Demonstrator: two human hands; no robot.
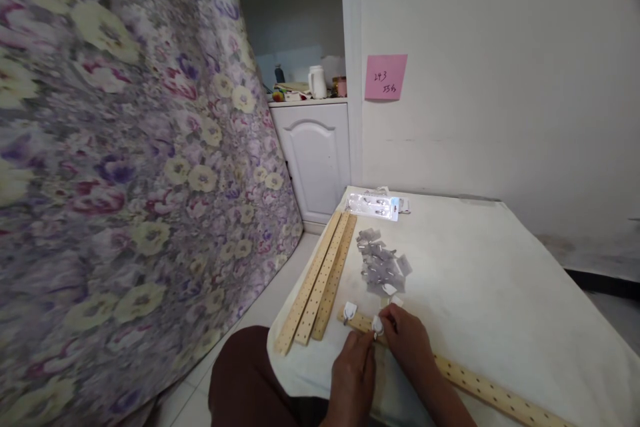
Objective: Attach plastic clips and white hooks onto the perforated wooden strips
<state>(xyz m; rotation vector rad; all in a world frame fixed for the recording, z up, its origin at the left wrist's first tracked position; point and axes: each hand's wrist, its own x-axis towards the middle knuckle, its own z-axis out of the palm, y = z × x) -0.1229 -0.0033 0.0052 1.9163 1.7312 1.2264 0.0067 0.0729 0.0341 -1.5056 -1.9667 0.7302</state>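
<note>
A long wooden strip with rows of small holes [480, 387] lies slantwise across the near part of the white table [500, 267]. Near its left end a white hook [349, 311] sits on it. A second white hook [377, 326] is on the strip just to the right. My right hand [407, 340] pinches that second hook with its fingertips. My left hand [353, 377], fingers curled, presses against the strip right below the same hook.
Three more perforated wooden strips [320, 273] lie side by side at the table's left edge. A heap of several clear hook pieces [383, 263] and a blister pack [374, 205] lie behind. A flowered mattress [125, 167] stands at the left. A pink note [385, 77] is stuck on the wall.
</note>
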